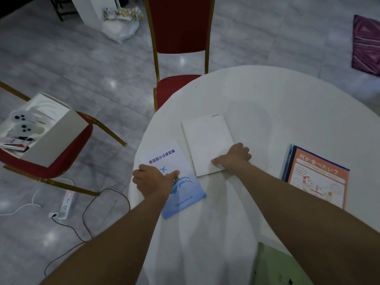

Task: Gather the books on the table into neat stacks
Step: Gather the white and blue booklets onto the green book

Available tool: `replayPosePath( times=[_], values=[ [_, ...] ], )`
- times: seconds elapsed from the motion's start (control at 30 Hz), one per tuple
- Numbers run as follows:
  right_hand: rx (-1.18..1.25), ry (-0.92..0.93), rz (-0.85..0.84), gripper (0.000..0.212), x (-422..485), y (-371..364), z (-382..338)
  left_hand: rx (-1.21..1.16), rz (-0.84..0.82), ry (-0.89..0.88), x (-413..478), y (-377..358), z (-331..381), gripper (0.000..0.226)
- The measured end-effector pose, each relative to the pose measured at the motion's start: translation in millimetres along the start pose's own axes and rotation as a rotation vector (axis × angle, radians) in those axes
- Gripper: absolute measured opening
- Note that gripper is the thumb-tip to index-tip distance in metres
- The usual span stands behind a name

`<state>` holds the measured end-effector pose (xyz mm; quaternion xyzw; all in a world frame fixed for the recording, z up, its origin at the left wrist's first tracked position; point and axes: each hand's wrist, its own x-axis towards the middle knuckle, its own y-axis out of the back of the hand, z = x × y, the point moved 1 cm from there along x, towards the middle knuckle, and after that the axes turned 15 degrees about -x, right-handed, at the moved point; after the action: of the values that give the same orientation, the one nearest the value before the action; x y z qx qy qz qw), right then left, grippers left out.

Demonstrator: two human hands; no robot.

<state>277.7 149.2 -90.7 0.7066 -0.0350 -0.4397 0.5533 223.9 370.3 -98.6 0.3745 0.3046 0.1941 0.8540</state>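
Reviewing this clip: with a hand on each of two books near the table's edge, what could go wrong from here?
The blue booklet under the left hand overhangs the edge of the table, so a careless slide could tip it onto the floor. The tablecloth looks loose and wrinkled, so dragging the white book with the right hand may bunch the cloth. The orange book lies apart to the right and could be left out.

White book (207, 144) — blue-white booklet (181, 182) — orange-blue book (318, 177), white tablecloth (287, 103).
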Motion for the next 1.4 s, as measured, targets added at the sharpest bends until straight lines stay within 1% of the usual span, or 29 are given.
replayPosePath(
  times=[0.13,0.2,0.27,0.37,0.5,0.57,0.67,0.77,0.97,1.07,1.23,1.3,1.4],
  values=[
    [-0.013,0.0,-0.078,0.112,-7.5,-1.0,11.6,-0.004,-0.054,0.108,2.0,4.8,-1.6,0.109],
    [-0.028,0.008,-0.125,0.112,-12.2,-2.3,21.1,-0.003,-0.094,0.14,2.1,7.9,-3.6,0.109],
    [0.044,0.037,-0.169,0.107,-16.2,-5.0,31.3,-0.067,-0.131,0.137,1.6,9.0,-5.1,0.1],
    [0.17,0.114,-0.173,0.096,-22.4,-7.7,45.4,-0.224,-0.177,0.07,-3.0,10.6,-6.1,0.08],
    [0.405,0.195,-0.158,0.073,-33.7,-8.4,66.7,-0.292,-0.213,-0.067,-17.9,20.6,-7.9,0.054],
    [0.536,0.246,-0.149,0.067,-40.3,-7.2,80.3,-0.364,-0.226,-0.118,-29.6,26.4,-6.3,0.056],
    [0.68,0.289,-0.14,0.065,-54.1,-2.2,104.7,-0.45,-0.246,-0.209,-52.2,33.5,-1.5,0.074],
    [0.775,0.289,-0.113,0.059,-70.9,3.3,136.1,-0.466,-0.26,-0.305,-79.5,38.0,1.9,0.07],
    [0.848,0.291,-0.068,0.049,-110.8,6.5,214.5,-0.616,-0.311,-0.371,-141.1,40.4,-3.5,0.061],
    [0.879,0.283,-0.038,0.048,-134.8,-4.5,257.9,-0.646,-0.343,-0.404,-170.9,35.8,-16.1,0.059],
    [0.878,0.244,-0.037,0.063,-172.4,-47.2,327.5,-0.668,-0.35,-0.436,-214.0,21.7,-40.1,0.053],
    [0.878,0.202,-0.041,0.061,-183.6,-69.7,349.8,-0.67,-0.34,-0.44,-227.8,14.8,-51.3,0.052],
    [0.818,0.107,-0.076,0.048,-196.0,-105.0,375.8,-0.63,-0.318,-0.442,-244.5,7.4,-68.7,0.047]
  ],
)
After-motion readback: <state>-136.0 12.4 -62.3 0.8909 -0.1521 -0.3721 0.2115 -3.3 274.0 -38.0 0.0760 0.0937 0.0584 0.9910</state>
